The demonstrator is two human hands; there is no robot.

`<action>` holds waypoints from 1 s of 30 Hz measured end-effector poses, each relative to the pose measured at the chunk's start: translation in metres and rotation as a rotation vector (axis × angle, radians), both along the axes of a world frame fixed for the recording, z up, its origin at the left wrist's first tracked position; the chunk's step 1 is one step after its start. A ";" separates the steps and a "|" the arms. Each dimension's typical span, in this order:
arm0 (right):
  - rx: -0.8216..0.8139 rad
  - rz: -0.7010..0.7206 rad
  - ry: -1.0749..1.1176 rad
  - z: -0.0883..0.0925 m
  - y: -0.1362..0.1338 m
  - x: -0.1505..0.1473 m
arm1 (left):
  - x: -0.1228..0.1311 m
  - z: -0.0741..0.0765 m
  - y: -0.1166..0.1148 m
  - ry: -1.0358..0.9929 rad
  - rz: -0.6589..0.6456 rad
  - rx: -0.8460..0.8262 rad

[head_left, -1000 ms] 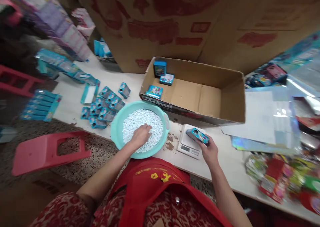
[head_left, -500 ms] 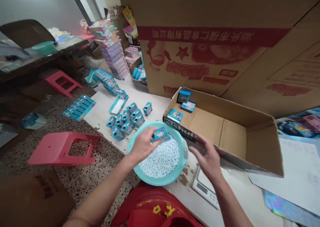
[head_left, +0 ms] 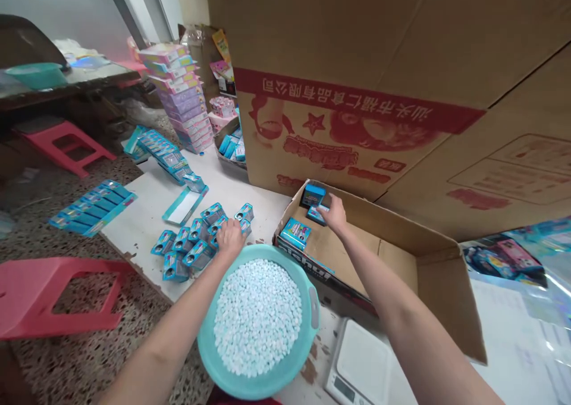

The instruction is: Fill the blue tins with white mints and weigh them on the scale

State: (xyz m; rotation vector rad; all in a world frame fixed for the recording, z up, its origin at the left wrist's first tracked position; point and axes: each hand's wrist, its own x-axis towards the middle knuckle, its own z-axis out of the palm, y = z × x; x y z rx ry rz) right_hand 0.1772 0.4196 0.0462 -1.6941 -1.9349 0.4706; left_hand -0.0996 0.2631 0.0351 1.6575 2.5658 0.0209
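My left hand (head_left: 229, 237) reaches past the teal basin (head_left: 313, 310) of small white tablets (head_left: 256, 316). Its fingers curl down over one small blue box at the right end of a cluster of small blue boxes (head_left: 187, 244) on the white table. My right hand (head_left: 334, 212) is stretched into the far left corner of an open, shallow cardboard box (head_left: 428, 274). Its fingertips pinch a small blue box (head_left: 317, 214) lying there. Two more blue boxes are in that corner, one standing (head_left: 312, 194) and one flat (head_left: 295, 232).
A white digital scale (head_left: 361, 363) sits right of the basin at the table's near edge. A huge printed carton (head_left: 357, 96) walls off the back. Flat blue packs (head_left: 89, 206) lie on the floor, a red stool (head_left: 44, 298) stands at the left, and stacked pastel boxes (head_left: 178, 90) sit further back.
My left hand left the basin and went forward to the cluster of boxes. My right hand moved from near the scale into the cardboard box's far corner. The view tilted up.
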 end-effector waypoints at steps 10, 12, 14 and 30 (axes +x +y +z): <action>-0.069 0.078 -0.191 -0.014 0.040 -0.024 | 0.027 -0.039 -0.088 -0.268 -0.444 0.438; -0.100 0.048 -0.117 -0.012 0.036 -0.026 | 0.044 -0.058 -0.106 -0.282 -0.466 0.310; -0.130 0.019 -0.045 -0.011 0.030 -0.025 | 0.061 -0.074 -0.110 -0.257 -0.385 0.189; -0.415 -0.116 1.245 0.038 -0.244 0.076 | 0.082 -0.045 -0.173 -0.287 -0.687 -0.116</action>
